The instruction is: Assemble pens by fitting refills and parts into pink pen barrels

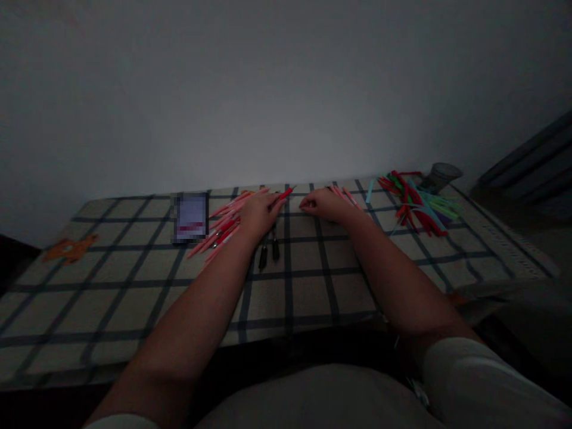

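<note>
My left hand (260, 213) is closed on a red pen (285, 193), whose tip points up and to the right. Beneath and left of that hand lies a loose pile of pink and red pens (218, 229). Two dark pens (263, 257) lie just below it on the cloth. Across a small gap, my right hand (324, 204) has its fingers curled together; whatever may be between them is too small to make out. More pink pens (347, 195) lie behind and beside the right hand.
A checked cloth (313, 292) covers the table against the wall. A pixelated pale card or device (192, 217) lies left. Colourful strips (417, 205) and a dark cup (442, 174) stand right. An orange shape (70, 248) is far left, a light-blue strip (370, 191) right of centre.
</note>
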The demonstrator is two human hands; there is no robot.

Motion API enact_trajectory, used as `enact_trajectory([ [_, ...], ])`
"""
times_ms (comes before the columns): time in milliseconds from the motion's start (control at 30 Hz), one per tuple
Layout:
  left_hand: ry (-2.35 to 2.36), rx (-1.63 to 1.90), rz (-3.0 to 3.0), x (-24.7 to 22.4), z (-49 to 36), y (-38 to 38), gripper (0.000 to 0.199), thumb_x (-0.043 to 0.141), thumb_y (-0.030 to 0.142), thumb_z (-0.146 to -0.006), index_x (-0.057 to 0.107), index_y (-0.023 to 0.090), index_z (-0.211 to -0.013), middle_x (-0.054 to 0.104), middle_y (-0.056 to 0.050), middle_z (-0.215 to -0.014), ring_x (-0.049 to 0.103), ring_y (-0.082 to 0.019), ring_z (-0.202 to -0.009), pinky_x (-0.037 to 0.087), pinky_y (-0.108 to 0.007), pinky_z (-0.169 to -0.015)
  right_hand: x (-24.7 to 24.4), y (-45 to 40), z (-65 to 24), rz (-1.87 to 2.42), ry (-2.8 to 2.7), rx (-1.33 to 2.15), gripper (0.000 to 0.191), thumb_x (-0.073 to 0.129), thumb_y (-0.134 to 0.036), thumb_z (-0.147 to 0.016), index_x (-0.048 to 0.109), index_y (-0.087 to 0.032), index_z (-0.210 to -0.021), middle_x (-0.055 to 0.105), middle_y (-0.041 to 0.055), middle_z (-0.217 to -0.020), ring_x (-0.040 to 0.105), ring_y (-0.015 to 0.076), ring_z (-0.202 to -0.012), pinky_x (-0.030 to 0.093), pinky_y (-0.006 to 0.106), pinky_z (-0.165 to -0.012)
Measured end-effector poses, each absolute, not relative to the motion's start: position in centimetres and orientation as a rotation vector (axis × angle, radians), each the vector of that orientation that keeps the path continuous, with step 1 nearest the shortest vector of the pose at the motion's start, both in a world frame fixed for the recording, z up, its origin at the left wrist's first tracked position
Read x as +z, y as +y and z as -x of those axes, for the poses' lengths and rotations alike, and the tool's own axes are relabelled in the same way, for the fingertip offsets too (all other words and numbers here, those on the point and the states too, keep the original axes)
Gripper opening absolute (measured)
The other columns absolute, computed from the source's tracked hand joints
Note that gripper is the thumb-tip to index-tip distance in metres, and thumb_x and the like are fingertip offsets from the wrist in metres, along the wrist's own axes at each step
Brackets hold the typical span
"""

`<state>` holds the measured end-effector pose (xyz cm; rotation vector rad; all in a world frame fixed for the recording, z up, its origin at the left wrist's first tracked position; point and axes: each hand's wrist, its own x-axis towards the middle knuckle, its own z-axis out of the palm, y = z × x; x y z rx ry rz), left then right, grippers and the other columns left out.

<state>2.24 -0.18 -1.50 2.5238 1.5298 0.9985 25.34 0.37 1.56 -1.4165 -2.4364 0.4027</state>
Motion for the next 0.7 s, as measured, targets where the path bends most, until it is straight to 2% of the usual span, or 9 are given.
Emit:
enact_trajectory([
  [100, 1.529, 0.999, -2.521, -1.44, -2.26, -0.21, 0.029, 0.058, 0.037, -0.102, 0.077, 0.025, -0.122, 0.078, -0.004, -0.123, 0.062, -0.024, -0.135, 0.047, -0.039, -0.116, 1.18, 0.60, -25.32, 1.447, -2.475, 0.392, 0.028, 0.061, -0.017, -0.091, 0.083, -0.016, -0.108, 0.081, 0.0086, -0.104, 0.071, 0.0197, -0.092, 0.048, 0.028, -0.083],
  [233, 1.540, 0.992, -2.519, -1.29, -2.30, -0.34, 0.030, 0.059, 0.038, -0.103, 0.078, 0.022, -0.120, 0.079, -0.006, -0.122, 0.063, -0.025, -0.134, 0.048, -0.040, -0.115, 0.87, 1.00, -25.44, 1.457, -2.533, 0.353, 0.026, 0.063, -0.016, -0.091, 0.083, -0.016, -0.107, 0.080, 0.0108, -0.111, 0.071, 0.0203, -0.100, 0.049, 0.028, -0.090],
  [367, 1.536, 1.008, -2.531, -1.31, -2.32, -0.36, 0.032, 0.059, 0.038, -0.103, 0.078, 0.019, -0.121, 0.078, -0.009, -0.122, 0.063, -0.027, -0.134, 0.048, -0.040, -0.114, 1.12, 0.80, -25.65, 1.504, -2.513, 0.416, 0.028, 0.061, -0.014, -0.091, 0.083, -0.014, -0.109, 0.081, 0.0111, -0.109, 0.072, 0.0209, -0.097, 0.051, 0.029, -0.087],
  [533, 1.529, 0.990, -2.537, -1.24, -2.30, -0.38, 0.031, 0.058, 0.037, -0.103, 0.078, 0.020, -0.120, 0.079, -0.008, -0.122, 0.063, -0.025, -0.134, 0.047, -0.039, -0.115, 1.38, 0.33, -25.75, 1.554, -2.468, 0.390, 0.028, 0.063, -0.015, -0.089, 0.084, -0.020, -0.107, 0.082, 0.0068, -0.107, 0.073, 0.0215, -0.097, 0.051, 0.030, -0.088],
  [700, 1.523, 0.950, -2.528, -1.06, -2.34, -0.49, 0.030, 0.057, 0.037, -0.103, 0.078, 0.021, -0.119, 0.078, -0.008, -0.124, 0.062, -0.025, -0.135, 0.047, -0.039, -0.115, 1.17, 0.65, -25.81, 1.503, -2.458, 0.442, 0.030, 0.063, -0.009, -0.086, 0.085, -0.019, -0.104, 0.082, 0.0089, -0.105, 0.073, 0.0211, -0.093, 0.052, 0.030, -0.085],
])
